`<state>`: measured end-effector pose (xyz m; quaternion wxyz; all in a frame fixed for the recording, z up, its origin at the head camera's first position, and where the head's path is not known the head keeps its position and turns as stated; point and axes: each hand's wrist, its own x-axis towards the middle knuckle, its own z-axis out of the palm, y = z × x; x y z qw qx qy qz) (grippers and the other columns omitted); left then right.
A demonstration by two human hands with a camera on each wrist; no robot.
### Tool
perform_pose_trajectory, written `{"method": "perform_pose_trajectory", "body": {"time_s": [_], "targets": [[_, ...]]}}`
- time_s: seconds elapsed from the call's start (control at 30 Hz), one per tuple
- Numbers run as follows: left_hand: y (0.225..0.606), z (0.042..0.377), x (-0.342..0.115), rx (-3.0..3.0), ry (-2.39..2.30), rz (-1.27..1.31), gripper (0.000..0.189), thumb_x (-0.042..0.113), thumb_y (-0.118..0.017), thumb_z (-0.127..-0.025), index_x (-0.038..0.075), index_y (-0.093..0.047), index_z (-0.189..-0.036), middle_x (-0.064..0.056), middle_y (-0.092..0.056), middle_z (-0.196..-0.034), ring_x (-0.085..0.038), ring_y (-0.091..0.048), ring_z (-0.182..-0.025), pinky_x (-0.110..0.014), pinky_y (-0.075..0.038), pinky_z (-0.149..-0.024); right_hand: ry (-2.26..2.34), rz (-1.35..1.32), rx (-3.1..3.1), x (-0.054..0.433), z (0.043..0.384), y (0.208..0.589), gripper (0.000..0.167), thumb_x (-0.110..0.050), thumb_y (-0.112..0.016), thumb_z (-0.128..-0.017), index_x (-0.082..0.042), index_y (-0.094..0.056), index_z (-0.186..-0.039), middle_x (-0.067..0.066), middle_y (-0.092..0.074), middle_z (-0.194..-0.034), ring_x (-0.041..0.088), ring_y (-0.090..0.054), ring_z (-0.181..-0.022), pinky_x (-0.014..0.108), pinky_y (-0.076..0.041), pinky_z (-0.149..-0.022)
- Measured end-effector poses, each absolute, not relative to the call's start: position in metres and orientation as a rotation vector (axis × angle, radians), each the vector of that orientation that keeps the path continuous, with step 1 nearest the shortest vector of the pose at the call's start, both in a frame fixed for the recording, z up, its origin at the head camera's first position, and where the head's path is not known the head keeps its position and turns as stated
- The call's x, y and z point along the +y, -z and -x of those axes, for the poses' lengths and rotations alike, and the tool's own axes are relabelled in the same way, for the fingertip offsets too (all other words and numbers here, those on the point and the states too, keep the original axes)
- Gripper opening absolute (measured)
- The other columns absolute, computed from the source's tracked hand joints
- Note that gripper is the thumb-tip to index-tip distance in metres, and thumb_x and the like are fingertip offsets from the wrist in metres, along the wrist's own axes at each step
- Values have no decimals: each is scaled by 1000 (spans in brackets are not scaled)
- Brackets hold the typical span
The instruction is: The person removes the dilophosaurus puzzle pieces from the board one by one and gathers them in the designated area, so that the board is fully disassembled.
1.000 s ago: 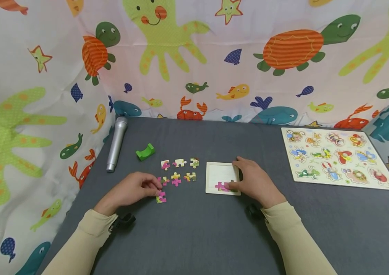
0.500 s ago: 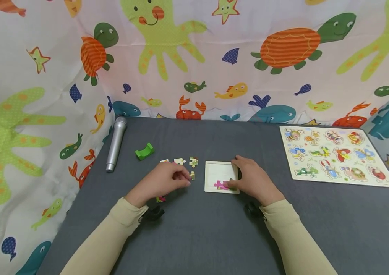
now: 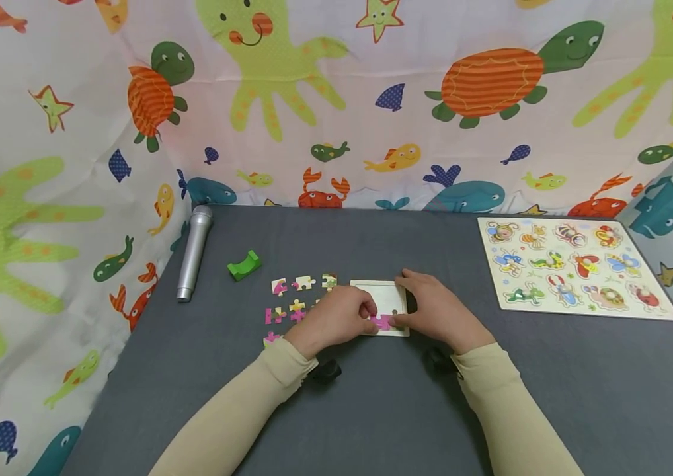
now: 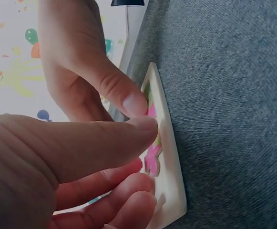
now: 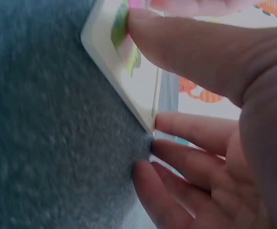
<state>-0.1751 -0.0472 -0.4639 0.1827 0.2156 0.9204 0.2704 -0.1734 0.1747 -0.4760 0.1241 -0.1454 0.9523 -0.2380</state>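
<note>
A small white square puzzle tray (image 3: 384,284) lies on the table with pink puzzle pieces (image 3: 381,322) along its near side. At its left edge my left hand (image 3: 336,320) bends over it. In the left wrist view, the left thumb and curled fingers close round a pink puzzle piece (image 4: 151,161) low over the tray, partly hidden. My right hand (image 3: 437,314) grips the tray's right side. Its thumb rests on the laid pieces, and the fingertips touch the tray's edge in the right wrist view. Loose pieces (image 3: 303,283) lie left of the tray, some covered by my left hand.
A green curved block (image 3: 244,266) and a silver microphone (image 3: 195,254) lie at the back left. At the back right is a flat board (image 3: 577,268) printed with insects. A patterned cloth (image 3: 336,106) hangs behind the grey table (image 3: 396,410).
My left hand has travelled right from the loose pieces, across them, to the tray's left edge. My right hand has kept its place on the tray. The head view has shifted slightly.
</note>
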Motion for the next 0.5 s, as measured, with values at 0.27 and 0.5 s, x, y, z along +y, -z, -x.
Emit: {"method": "perform_pose_trajectory", "body": {"time_s": [0.27, 0.5], "targets": [[467, 174, -47, 2627, -758, -654, 23, 29, -88, -92, 14, -82, -108, 5, -70, -86, -12, -61, -80, -26, -50, -72, 695, 456, 2749, 182, 175, 477, 80, -34, -86, -93, -3, -52, -159, 23, -38, -172, 48, -37, -159, 64, -37, -125], [469, 174, -46, 2645, -747, -666, 24, 31, -88, -92, 14, -82, -107, 6, -70, -86, -10, -60, -79, -26, -50, -72, 694, 475, 2750, 183, 176, 478, 79, -33, -85, -94, -2, -52, -158, 24, -39, -172, 48, -37, -159, 64, -38, -124]]}}
